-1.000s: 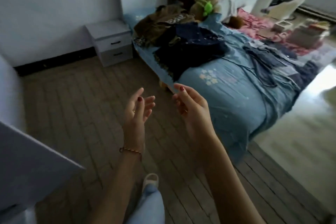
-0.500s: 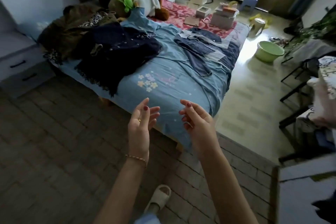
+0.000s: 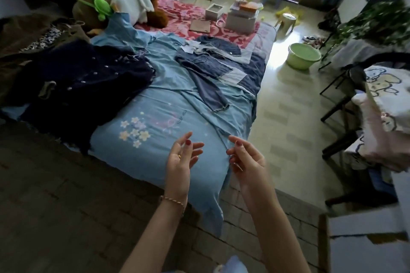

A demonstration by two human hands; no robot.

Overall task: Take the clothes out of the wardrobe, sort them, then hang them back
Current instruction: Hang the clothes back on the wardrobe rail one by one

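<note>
Clothes lie on the bed (image 3: 155, 146), which has a light blue sheet. A dark navy garment (image 3: 75, 88) with small buttons is spread at the left, over brown clothes (image 3: 26, 35). A blue denim jacket (image 3: 213, 66) lies flat toward the right side. My left hand (image 3: 180, 159) and my right hand (image 3: 246, 159) hover over the near corner of the bed, palms facing each other, fingers loosely spread. Neither holds anything. No wardrobe door is clearly in view.
Plush toys (image 3: 88, 0) and boxes (image 3: 241, 17) sit at the bed's far end. A green basin (image 3: 302, 55) stands on the tiled floor to the right. A dark metal rack (image 3: 346, 99) with folded bedding (image 3: 386, 117) is at the right, white furniture (image 3: 366, 244) below it.
The view has swung right, from the nightstand and wall toward the bed's foot and the tiled floor. Both hands stay raised and empty, now over the bed's near corner.
</note>
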